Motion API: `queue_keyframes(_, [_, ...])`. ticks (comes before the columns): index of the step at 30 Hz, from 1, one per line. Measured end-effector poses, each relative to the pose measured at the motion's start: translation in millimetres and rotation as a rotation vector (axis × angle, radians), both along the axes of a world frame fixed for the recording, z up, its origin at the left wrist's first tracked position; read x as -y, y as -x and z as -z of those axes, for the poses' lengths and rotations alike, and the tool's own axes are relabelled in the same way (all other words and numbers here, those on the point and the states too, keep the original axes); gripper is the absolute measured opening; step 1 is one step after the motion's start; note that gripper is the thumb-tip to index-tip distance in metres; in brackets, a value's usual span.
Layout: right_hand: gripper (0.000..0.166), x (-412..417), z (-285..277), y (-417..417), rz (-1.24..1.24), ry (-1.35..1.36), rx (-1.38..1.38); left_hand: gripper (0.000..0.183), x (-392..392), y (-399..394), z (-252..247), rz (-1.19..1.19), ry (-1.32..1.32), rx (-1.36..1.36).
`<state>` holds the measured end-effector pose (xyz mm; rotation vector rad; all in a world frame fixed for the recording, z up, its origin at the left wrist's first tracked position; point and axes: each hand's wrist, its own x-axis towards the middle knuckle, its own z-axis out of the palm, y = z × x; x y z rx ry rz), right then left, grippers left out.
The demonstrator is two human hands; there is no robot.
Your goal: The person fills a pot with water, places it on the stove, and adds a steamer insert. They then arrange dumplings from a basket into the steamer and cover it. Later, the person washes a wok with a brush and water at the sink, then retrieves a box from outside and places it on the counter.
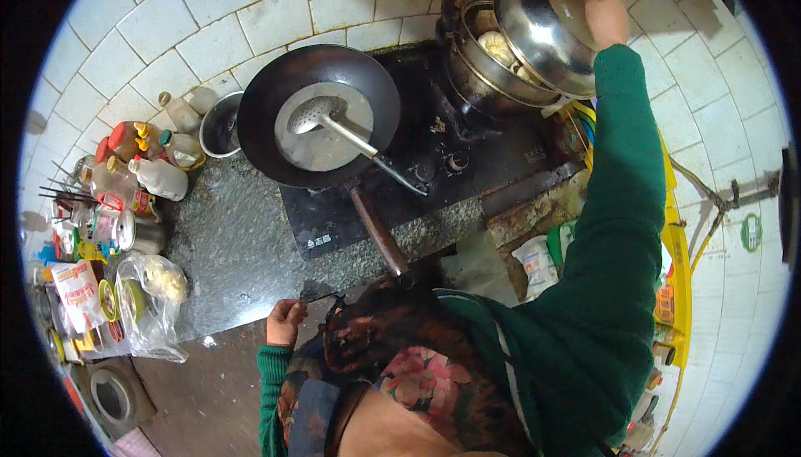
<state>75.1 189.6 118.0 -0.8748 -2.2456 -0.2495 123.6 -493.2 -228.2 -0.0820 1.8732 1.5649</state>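
Note:
At the upper right, my right hand [606, 17] grips the top of a domed metal lid [541, 25], which is tilted over a metal steamer pot [472, 72]. Pale buns [496, 47] show in the part of the pot that the lid leaves uncovered. My left hand [286, 322] is near the counter's front edge, its fingers curled; I see nothing in it. A dark wok [256, 150] with cloudy liquid [300, 151] stands on the left of the black gas hob [331, 222]. A perforated metal skimmer [310, 116] rests in the wok, its handle over the rim.
A metal bowl [219, 128] sits left of the wok. Bottles and jars [161, 176] crowd the counter's left end, beside a clear plastic bag [147, 322]. The wok's wooden handle [377, 231] sticks out towards me. A tiled wall stands behind the hob.

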Motion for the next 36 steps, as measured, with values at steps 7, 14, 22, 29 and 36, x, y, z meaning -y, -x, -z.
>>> queue_keyframes(7, [0.041, -79, 57, 42, -0.282, -0.045, 0.124, 0.014, -23, -18, -13, -0.074, 0.074, 0.009])
queue_keyframes(14, [0.041, -69, 65, 59, -0.324, 0.183, 0.121, 0.015, -38, -21, -16, -0.083, 0.110, 0.014])
queue_keyframes(22, [0.044, -48, 56, 54, -0.335, 0.271, 0.155, 0.024, -48, -21, -12, 0.111, 0.306, -0.184])
queue_keyframes(29, [0.035, -80, 65, 30, -0.175, -1.026, 0.211, 0.019, -31, -38, 7, -0.036, 0.257, -0.129])
queue_keyframes(36, [0.056, 47, 41, 23, -0.255, -0.456, -0.038, 0.027, -42, -7, -26, 0.093, -0.034, 0.079])
